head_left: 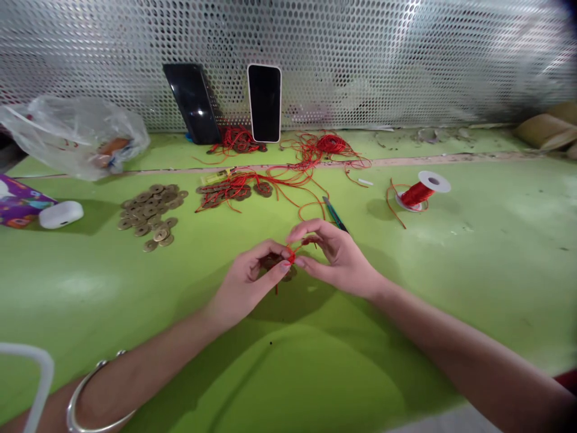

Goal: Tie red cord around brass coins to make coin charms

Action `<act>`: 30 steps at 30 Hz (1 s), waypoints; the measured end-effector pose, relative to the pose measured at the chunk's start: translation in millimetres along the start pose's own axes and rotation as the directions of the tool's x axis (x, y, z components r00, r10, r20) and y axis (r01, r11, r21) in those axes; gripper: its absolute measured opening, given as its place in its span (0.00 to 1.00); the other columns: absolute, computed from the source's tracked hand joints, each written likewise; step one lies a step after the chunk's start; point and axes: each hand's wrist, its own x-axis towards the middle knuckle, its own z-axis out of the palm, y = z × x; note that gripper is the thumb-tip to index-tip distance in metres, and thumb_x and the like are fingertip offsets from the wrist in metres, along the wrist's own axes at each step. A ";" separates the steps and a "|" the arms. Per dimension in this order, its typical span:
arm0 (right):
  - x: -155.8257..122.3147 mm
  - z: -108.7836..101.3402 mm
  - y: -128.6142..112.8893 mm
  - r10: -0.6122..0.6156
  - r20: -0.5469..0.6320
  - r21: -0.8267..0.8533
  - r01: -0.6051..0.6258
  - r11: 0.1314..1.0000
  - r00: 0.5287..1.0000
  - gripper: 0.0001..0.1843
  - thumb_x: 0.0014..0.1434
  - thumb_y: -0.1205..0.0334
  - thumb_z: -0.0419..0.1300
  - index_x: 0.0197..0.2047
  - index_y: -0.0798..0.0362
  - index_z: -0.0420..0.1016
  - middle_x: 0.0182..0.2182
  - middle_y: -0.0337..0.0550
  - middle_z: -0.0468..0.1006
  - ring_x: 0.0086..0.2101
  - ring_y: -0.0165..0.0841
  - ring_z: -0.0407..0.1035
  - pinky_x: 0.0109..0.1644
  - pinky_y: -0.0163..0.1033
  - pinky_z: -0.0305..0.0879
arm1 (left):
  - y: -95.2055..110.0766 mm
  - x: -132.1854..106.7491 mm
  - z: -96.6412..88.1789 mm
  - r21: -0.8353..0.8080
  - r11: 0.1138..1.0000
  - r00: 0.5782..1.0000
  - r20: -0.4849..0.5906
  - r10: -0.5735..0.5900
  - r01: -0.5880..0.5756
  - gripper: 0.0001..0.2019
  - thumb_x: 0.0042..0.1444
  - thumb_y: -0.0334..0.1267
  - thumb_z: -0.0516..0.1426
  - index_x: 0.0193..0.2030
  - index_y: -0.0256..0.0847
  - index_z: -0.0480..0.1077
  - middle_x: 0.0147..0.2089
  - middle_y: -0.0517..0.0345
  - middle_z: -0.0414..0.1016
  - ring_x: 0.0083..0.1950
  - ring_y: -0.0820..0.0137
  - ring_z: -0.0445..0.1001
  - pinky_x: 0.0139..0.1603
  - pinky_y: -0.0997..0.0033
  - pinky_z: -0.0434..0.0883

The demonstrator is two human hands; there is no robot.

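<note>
My left hand (250, 273) pinches a red cord (291, 257) between thumb and fingertips. Several brass coins with holes (288, 273) hang under those fingers, partly hidden, and a short cord end dangles below. My right hand (336, 255) is curled close by on the right. Its fingers are closed on part of the same red cord, and its thumb tip points at the knotted part in my left hand. Just behind my right hand lies a pair of small green-handled snips or a cutter (333, 211); its exact kind is unclear.
A pile of loose coins (151, 207) lies left. Strung coins (229, 191) and tangled red cord (331, 144) sit behind the hands. A cord spool (417, 192) stands right. Two phones (264, 102) lean on the perforated metal panel (342, 48). A plastic bag (76, 138) and white case (62, 214) are left.
</note>
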 end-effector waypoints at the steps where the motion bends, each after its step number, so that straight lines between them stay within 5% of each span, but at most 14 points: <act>1: 0.0 -0.2 -0.8 -0.008 -0.026 -0.049 0.006 0.999 1.000 0.16 0.54 0.67 0.60 0.46 0.50 0.65 0.45 0.44 0.70 0.47 0.34 0.65 0.51 0.42 0.62 | -1.0 0.1 0.2 0.004 1.000 1.000 -0.025 0.011 -0.011 0.05 0.55 0.38 0.57 0.34 0.39 0.68 0.30 0.61 0.68 0.32 0.74 0.68 0.32 0.76 0.67; 7: 0.1 1.6 -6.6 -0.022 -0.079 -0.321 -0.005 0.947 0.997 0.11 0.51 0.64 0.63 0.37 0.52 0.67 0.36 0.42 0.69 0.42 0.34 0.64 0.49 0.42 0.62 | -3.9 0.6 1.0 0.029 1.000 0.995 -0.094 -0.008 0.011 0.07 0.54 0.39 0.58 0.32 0.39 0.67 0.29 0.62 0.68 0.31 0.74 0.67 0.31 0.76 0.66; 13: 0.6 4.8 -7.2 0.069 -0.071 -0.303 -0.087 0.949 0.995 0.07 0.53 0.60 0.63 0.33 0.53 0.71 0.33 0.41 0.72 0.37 0.32 0.66 0.45 0.40 0.63 | -1.5 0.2 2.1 0.097 0.995 0.998 -0.065 -0.011 0.017 0.07 0.56 0.40 0.57 0.32 0.39 0.68 0.29 0.62 0.68 0.31 0.74 0.67 0.32 0.75 0.65; 20: 2.9 5.7 -4.9 0.255 -0.105 -0.067 -0.262 0.963 0.961 0.06 0.54 0.60 0.61 0.32 0.54 0.71 0.29 0.41 0.74 0.33 0.30 0.69 0.39 0.36 0.65 | -4.3 -0.2 3.3 0.063 0.997 0.992 -0.122 -0.027 0.035 0.05 0.54 0.36 0.59 0.37 0.40 0.68 0.35 0.61 0.69 0.37 0.73 0.69 0.38 0.73 0.67; 30: 3.5 10.3 -1.4 0.456 -0.073 0.310 -0.414 0.856 0.887 0.15 0.47 0.53 0.67 0.27 0.56 0.70 0.25 0.38 0.75 0.26 0.26 0.68 0.34 0.33 0.67 | -3.4 -1.6 2.8 0.088 0.996 0.987 -0.163 0.007 0.007 0.05 0.52 0.34 0.59 0.36 0.40 0.68 0.35 0.61 0.70 0.38 0.73 0.70 0.40 0.73 0.68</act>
